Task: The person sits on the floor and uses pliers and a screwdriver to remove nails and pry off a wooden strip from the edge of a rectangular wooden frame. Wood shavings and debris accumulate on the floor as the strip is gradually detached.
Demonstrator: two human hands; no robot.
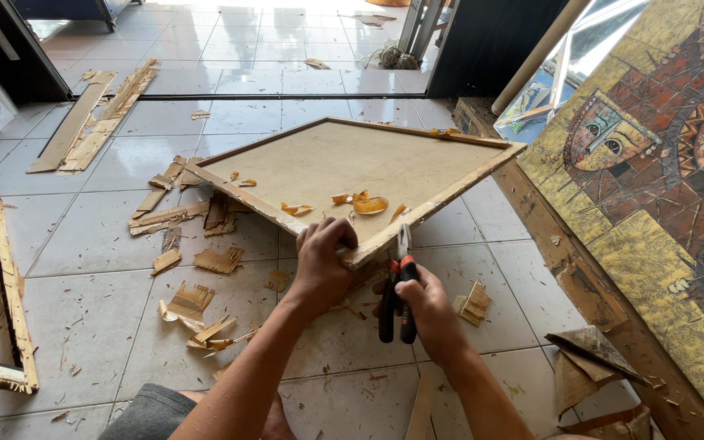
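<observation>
My left hand (322, 262) clamps near corner of wooden frame (352, 175), frame centre-frame, long axis running toward upper right. My right hand (421, 305) wraps pliers (397, 295), nose up at corner edge, lower centre.

1. Left hand (322, 265): forearm reaches forward, wrist bent, fingers curled over in a firm grip, knuckles up.
2. Right hand (424, 305): just beside the left, fingers wrapped closed in a fist-like grip, wrist straight.

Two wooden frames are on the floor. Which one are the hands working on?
The backed frame lying in the middle: the left hand grips its near corner while the right hand holds pliers there. The empty frame lies untouched at far left.
</observation>
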